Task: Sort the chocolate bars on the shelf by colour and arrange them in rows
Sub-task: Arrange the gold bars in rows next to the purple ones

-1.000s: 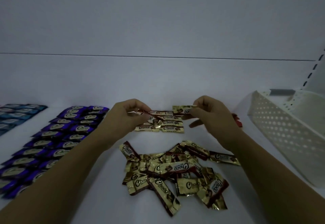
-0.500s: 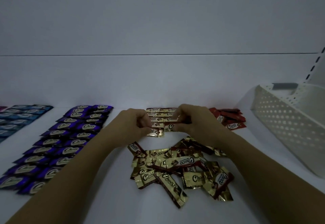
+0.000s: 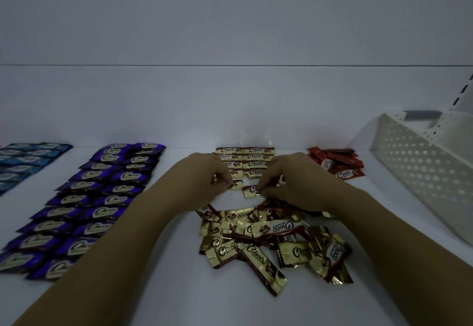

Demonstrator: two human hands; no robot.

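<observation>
Rows of blue foil-wrapped chocolate bars [image 3: 23, 162] lie on a white shelf [image 3: 179, 287], far left of a loose heap of gold-wrapped chocolate bars [image 3: 268, 238]. Two rows of purple-wrapped bars [image 3: 97, 197] lie between them. Just behind the heap, the person's left hand [image 3: 204, 177] curls its fingers round a gold bar [image 3: 234, 185] at the near end of two short gold rows [image 3: 256, 158]. The right hand [image 3: 289, 180] pinches a second gold bar [image 3: 249, 190] beside it. A pile of red-wrapped bars [image 3: 335, 164] sits behind and right of the heap. A white perforated plastic basket [image 3: 419, 172] stands farther right.
</observation>
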